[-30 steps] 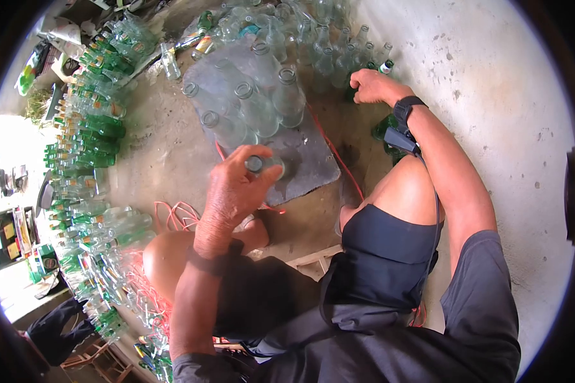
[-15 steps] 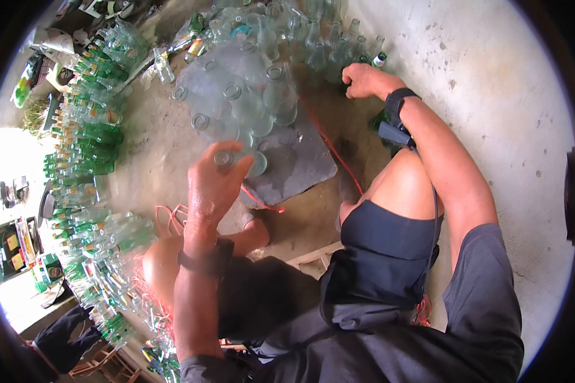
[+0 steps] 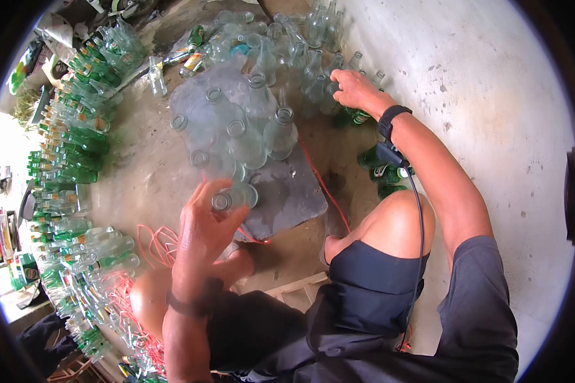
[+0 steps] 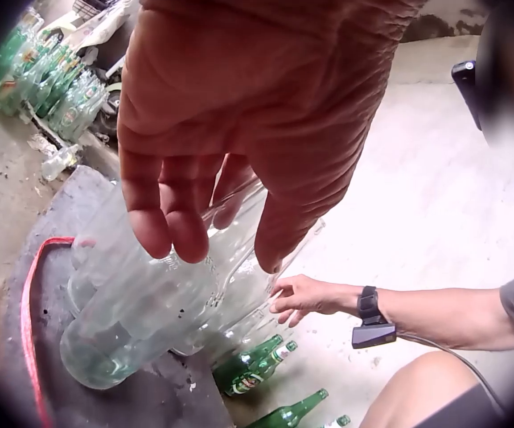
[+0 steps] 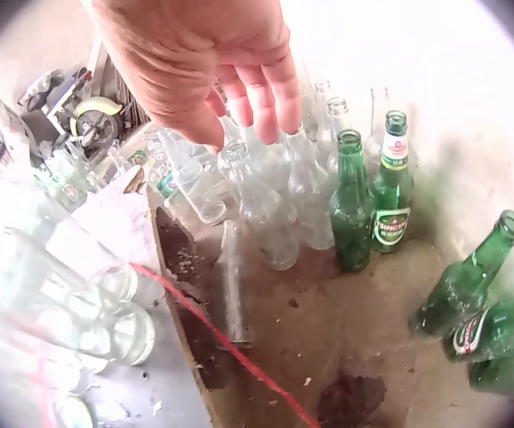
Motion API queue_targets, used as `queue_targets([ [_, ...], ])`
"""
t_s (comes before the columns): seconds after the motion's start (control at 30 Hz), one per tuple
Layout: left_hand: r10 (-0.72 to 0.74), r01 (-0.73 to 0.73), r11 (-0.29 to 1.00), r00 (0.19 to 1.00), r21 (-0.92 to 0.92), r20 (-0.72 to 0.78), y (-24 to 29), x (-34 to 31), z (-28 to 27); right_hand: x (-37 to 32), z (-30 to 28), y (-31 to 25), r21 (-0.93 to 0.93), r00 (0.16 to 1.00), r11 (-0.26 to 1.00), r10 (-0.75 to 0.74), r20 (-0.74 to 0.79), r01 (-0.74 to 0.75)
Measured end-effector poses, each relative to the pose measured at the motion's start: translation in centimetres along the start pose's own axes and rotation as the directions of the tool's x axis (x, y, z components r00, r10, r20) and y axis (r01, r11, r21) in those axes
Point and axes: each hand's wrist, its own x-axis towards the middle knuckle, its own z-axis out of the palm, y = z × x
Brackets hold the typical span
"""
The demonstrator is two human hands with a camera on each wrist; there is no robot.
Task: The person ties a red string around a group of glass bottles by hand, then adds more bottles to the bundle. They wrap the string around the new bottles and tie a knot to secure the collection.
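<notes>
left hand: fingers loosely spread, touching the clear bottle's mouth
clear bottle: on the grey slab, near edge
right hand: fingers relaxed, empty, over standing bottles

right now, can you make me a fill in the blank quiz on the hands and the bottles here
1. The left hand hangs over the mouth of a ___ glass bottle on the grey slab.
2. The labelled upright bottle below the right hand is ___ in colour.
3. A ___ cord runs along the slab's edge.
4. A black strap wraps the right ___.

Missing words: clear; green; red; wrist
</notes>
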Motion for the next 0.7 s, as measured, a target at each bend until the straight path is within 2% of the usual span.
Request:
queue_targets([
  [0.07, -0.017, 0.018, 0.999, 1.000, 0.049, -0.007, 0.2, 0.1, -0.1, 1.5, 0.4, 0.8, -0.038, 0.998, 0.998, -0.058, -0.023, 0.057],
  [0.17, -0.001, 0.003, 0.998, 1.000, 0.067, -0.027, 0.3, 0.2, -0.2, 3.4, 1.1, -0.5, -0.157, 1.000, 0.988, 0.005, -0.006, -0.006],
  [0.27, -0.027, 0.029, 0.995, 0.999, 0.099, -0.016, 0.4, 0.3, -0.5, 4.7, 2.8, -1.0, -0.173, 0.999, 0.984, 0.041, -0.003, -0.041],
  [0.3, -0.023, 0.024, 0.995, 1.000, 0.099, -0.008, 0.7, 0.3, -0.6, 5.3, 3.7, -0.5, -0.165, 1.000, 0.986, 0.001, -0.011, -0.003],
  [0.37, -0.128, 0.126, 0.987, 0.992, 0.101, 0.015, 1.3, 0.4, -0.6, 6.3, 5.1, 0.4, -0.185, 1.000, 0.983, 0.008, 0.014, -0.005],
  [0.4, -0.123, 0.121, 0.987, 0.992, 0.102, 0.022, 1.4, 0.3, -0.6, 6.7, 5.4, 0.4, -0.201, 0.999, 0.980, 0.004, 0.041, 0.004],
  [0.47, -0.053, 0.053, 0.986, 0.999, 0.156, -0.003, 1.5, 0.3, -0.6, 6.6, 6.1, 0.5, -0.231, 1.000, 0.973, -0.016, -0.001, 0.015],
  [0.53, -0.055, 0.054, 0.986, 0.998, 0.157, -0.001, 1.2, 0.4, -0.5, 6.8, 7.6, 1.6, -0.243, 0.996, 0.969, -0.067, -0.061, 0.050],
  [0.57, -0.060, 0.061, 0.986, 0.998, 0.156, -0.007, 1.2, 0.5, -0.5, 6.6, 8.5, 2.3, -0.271, 0.978, 0.957, -0.148, -0.148, 0.104],
  [0.7, -0.071, 0.069, 0.982, 0.997, 0.174, 0.004, 1.2, 0.5, -0.4, 5.9, 9.5, 2.9, -0.256, 0.983, 0.957, -0.161, -0.088, 0.133],
])
